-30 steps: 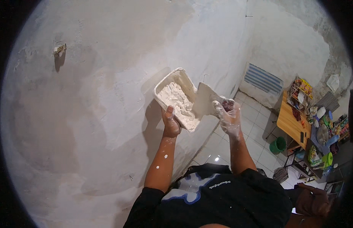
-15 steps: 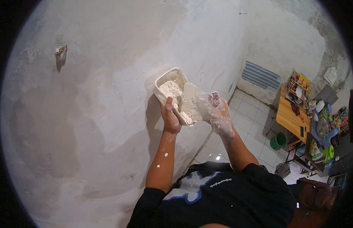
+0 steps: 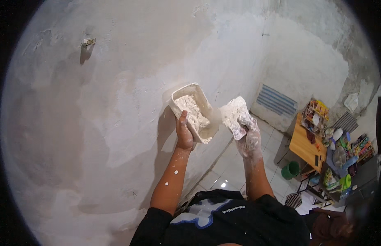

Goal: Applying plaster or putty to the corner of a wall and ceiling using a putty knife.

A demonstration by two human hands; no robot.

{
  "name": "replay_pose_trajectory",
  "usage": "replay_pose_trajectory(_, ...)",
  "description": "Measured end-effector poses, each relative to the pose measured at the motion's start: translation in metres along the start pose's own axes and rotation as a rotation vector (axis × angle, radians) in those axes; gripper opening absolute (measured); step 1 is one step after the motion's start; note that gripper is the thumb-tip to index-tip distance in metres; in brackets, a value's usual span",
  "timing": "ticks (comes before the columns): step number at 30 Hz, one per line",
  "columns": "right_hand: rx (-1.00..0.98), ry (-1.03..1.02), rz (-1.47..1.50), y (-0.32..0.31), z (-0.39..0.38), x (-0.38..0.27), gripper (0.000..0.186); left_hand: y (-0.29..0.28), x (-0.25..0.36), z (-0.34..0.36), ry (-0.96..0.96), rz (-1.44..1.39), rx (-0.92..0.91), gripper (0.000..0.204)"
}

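Note:
My left hand point(image 3: 184, 133) grips a white rectangular tub point(image 3: 195, 112) from below, tilted up against the wall; the tub holds white plaster paste. Just to the right of the tub, my right hand point(image 3: 248, 137), coated in white plaster, holds a flat putty scraper point(image 3: 234, 116) whose blade carries a layer of paste. The blade is clear of the tub and angled upward. Both hands are raised in front of a grey, partly skimmed wall point(image 3: 116, 102).
A small fitting point(image 3: 88, 42) sticks out of the wall at upper left. Far below to the right lie a tiled floor point(image 3: 239, 172), a striped vent panel point(image 3: 276, 100), an orange table point(image 3: 305, 143) with clutter, and a green bucket point(image 3: 291, 169).
The scraper dipped into the tub half a second ago and has now come out to the right, loaded with paste. The tub stayed roughly where it was.

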State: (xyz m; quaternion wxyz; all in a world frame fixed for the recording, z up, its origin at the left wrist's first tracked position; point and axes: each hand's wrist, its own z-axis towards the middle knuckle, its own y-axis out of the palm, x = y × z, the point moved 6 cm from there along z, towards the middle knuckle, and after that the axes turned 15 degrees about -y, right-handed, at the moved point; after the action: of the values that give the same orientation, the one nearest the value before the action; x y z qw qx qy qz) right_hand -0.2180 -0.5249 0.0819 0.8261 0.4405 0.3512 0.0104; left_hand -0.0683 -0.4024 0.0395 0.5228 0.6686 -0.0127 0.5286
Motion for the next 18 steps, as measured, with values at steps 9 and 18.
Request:
replay_pose_trajectory(9, -0.224, -0.164, -0.527, 0.031, -0.021, -0.016, 0.025, 0.015, 0.010, -0.008, -0.030, -0.157, 0.015, 0.055)
replay_pose_trajectory(18, -0.458, -0.153, -0.761, 0.076, -0.029, -0.016, 0.030, 0.008, 0.003, 0.009, -0.089, 0.009, 0.121, 0.058)
